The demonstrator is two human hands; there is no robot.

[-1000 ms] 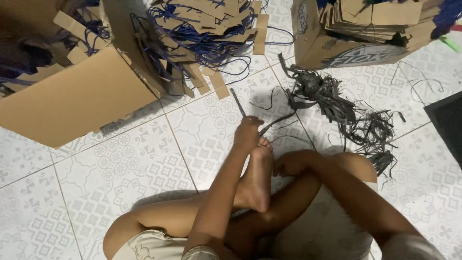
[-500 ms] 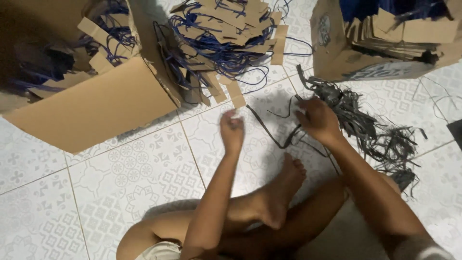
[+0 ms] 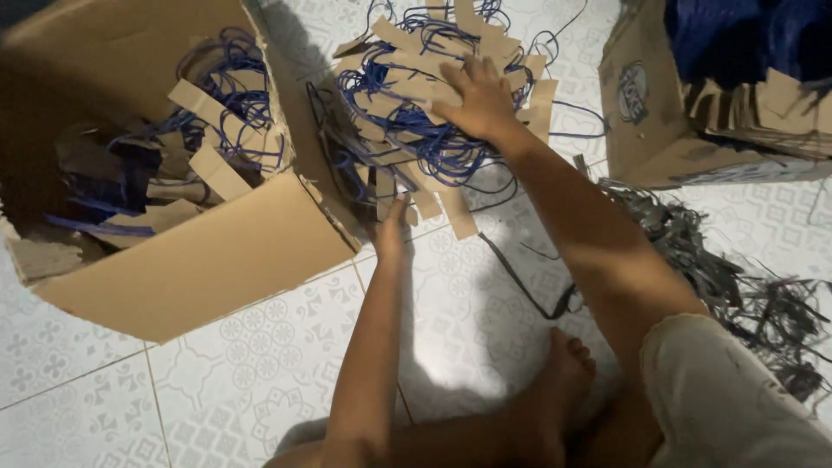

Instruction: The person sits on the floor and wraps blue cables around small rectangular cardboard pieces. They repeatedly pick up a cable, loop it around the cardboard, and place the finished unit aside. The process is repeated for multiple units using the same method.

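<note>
Open brown carton (image 3: 199,269) left, 2nd brown carton (image 3: 646,130) top right w/ round dark label (image 3: 635,81)

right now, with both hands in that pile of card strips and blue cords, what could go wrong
The right hand presses on the pile of card strips and blue cords; the cords look looped together, so pulling one strip may drag several along. The left hand reaches under the pile's edge beside the open cardboard box, where strips could slide off onto the tiled floor. A loose dark cord lies near the bare foot and might snag it.
</note>
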